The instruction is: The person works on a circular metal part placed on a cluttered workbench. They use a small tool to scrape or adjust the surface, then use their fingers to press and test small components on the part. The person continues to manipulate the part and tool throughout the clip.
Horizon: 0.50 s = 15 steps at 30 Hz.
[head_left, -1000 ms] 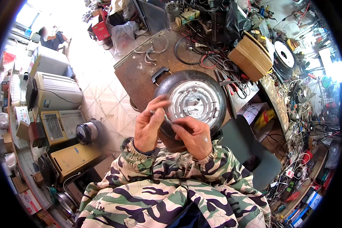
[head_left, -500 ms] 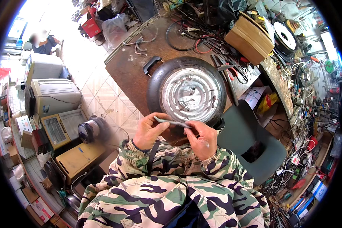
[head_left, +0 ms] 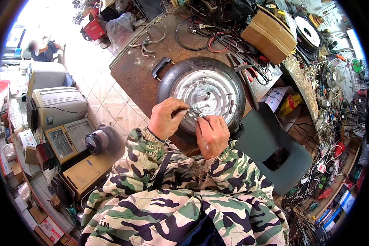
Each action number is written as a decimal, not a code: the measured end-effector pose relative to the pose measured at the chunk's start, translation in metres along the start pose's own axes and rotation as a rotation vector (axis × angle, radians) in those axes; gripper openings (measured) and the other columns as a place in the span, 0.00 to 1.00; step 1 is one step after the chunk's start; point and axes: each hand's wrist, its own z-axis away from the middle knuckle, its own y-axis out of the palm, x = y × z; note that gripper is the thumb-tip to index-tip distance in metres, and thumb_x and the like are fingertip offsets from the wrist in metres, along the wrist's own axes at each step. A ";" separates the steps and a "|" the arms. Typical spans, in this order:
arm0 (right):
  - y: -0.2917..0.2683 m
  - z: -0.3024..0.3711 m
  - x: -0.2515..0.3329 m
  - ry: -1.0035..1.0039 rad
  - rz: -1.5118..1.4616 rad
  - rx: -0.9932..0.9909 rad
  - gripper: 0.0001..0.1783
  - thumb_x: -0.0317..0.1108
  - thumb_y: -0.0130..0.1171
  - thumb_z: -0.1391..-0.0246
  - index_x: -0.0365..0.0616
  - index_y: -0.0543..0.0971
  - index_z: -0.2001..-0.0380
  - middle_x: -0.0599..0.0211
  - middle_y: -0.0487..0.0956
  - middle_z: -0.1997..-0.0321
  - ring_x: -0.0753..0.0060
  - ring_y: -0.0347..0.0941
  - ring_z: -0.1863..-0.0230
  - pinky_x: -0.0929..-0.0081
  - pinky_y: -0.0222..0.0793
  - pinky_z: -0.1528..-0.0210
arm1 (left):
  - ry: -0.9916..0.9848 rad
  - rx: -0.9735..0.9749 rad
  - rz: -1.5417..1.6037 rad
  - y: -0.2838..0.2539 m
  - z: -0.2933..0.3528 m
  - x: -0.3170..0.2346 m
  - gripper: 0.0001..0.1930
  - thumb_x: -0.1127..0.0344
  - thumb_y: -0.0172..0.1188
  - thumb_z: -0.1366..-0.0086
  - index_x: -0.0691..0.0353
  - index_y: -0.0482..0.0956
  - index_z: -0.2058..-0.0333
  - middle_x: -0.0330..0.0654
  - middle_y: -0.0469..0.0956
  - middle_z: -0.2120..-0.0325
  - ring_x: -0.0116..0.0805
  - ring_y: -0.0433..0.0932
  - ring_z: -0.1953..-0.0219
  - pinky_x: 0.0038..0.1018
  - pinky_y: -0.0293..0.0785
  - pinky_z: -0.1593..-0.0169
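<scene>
A round black pan [head_left: 165, 88] with side handles lies upside down on the bench. Its pale metal underside [head_left: 211, 92] shows ring-shaped grooves, small studs and terminals. Over the near part of this underside, my left hand [head_left: 167, 118] is closed in a pinch, fingertips beside the terminals. Close to its right, my right hand [head_left: 212, 134] pinches too, thumb and forefinger together. A thin grey strip [head_left: 195, 114] seems to run between the two sets of fingertips; fingers cover most of it.
Cutters with red handles [head_left: 250, 70] and other tools lie right of the pan. Behind are tangled black cables [head_left: 188, 35] and a cardboard box [head_left: 270, 37]. A dark green chair [head_left: 270, 143] stands at right. Appliances [head_left: 59, 102] line the left; a person [head_left: 45, 51] sits far off.
Both hands have moved forward from the pan's near edge to over its underside. The grey strip, plainly visible before, is now mostly covered by fingers.
</scene>
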 end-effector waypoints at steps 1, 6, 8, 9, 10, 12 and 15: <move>0.002 0.001 -0.001 -0.009 0.016 0.000 0.11 0.22 0.73 0.49 0.38 0.87 0.60 0.62 0.80 0.62 0.55 0.78 0.62 0.61 0.76 0.60 | 0.012 -0.001 -0.011 0.001 -0.002 -0.002 0.09 0.78 0.70 0.38 0.63 0.89 0.59 0.46 0.86 0.61 0.41 0.88 0.61 0.32 0.82 0.56; 0.008 0.003 -0.001 -0.007 0.035 -0.005 0.11 0.21 0.73 0.49 0.37 0.87 0.61 0.61 0.80 0.62 0.55 0.78 0.62 0.61 0.76 0.60 | 0.058 0.028 -0.080 0.000 -0.006 -0.001 0.08 0.78 0.70 0.38 0.62 0.89 0.60 0.46 0.83 0.61 0.46 0.86 0.59 0.35 0.82 0.54; 0.010 0.005 -0.003 -0.011 0.047 -0.007 0.11 0.21 0.73 0.50 0.37 0.88 0.60 0.61 0.80 0.61 0.55 0.78 0.62 0.62 0.76 0.60 | 0.089 0.055 -0.092 0.000 -0.008 -0.002 0.08 0.78 0.69 0.38 0.62 0.89 0.60 0.46 0.82 0.62 0.47 0.85 0.58 0.36 0.82 0.53; 0.010 0.005 -0.002 -0.006 0.044 -0.013 0.11 0.21 0.73 0.50 0.37 0.88 0.60 0.61 0.80 0.61 0.55 0.78 0.62 0.62 0.76 0.60 | 0.087 0.071 -0.098 0.000 -0.009 -0.002 0.09 0.78 0.69 0.38 0.62 0.89 0.59 0.45 0.82 0.62 0.47 0.85 0.58 0.36 0.82 0.53; 0.012 0.005 -0.002 -0.011 0.032 -0.019 0.12 0.21 0.73 0.50 0.37 0.88 0.60 0.61 0.80 0.61 0.55 0.78 0.62 0.62 0.76 0.60 | 0.083 0.077 -0.112 -0.002 -0.008 -0.002 0.09 0.78 0.69 0.38 0.61 0.89 0.59 0.45 0.82 0.62 0.47 0.85 0.58 0.37 0.82 0.53; 0.015 0.005 -0.002 -0.026 0.015 -0.017 0.12 0.21 0.72 0.49 0.36 0.88 0.60 0.60 0.81 0.60 0.54 0.79 0.62 0.62 0.77 0.60 | 0.089 0.079 -0.138 -0.004 -0.006 -0.002 0.09 0.78 0.69 0.38 0.61 0.89 0.59 0.45 0.81 0.62 0.47 0.84 0.58 0.37 0.82 0.53; 0.012 0.005 -0.002 -0.017 0.018 -0.011 0.12 0.21 0.71 0.49 0.36 0.87 0.59 0.60 0.81 0.60 0.54 0.79 0.62 0.61 0.77 0.60 | 0.118 0.110 -0.157 -0.004 -0.008 -0.003 0.10 0.78 0.69 0.38 0.61 0.90 0.58 0.46 0.82 0.61 0.48 0.84 0.58 0.37 0.82 0.53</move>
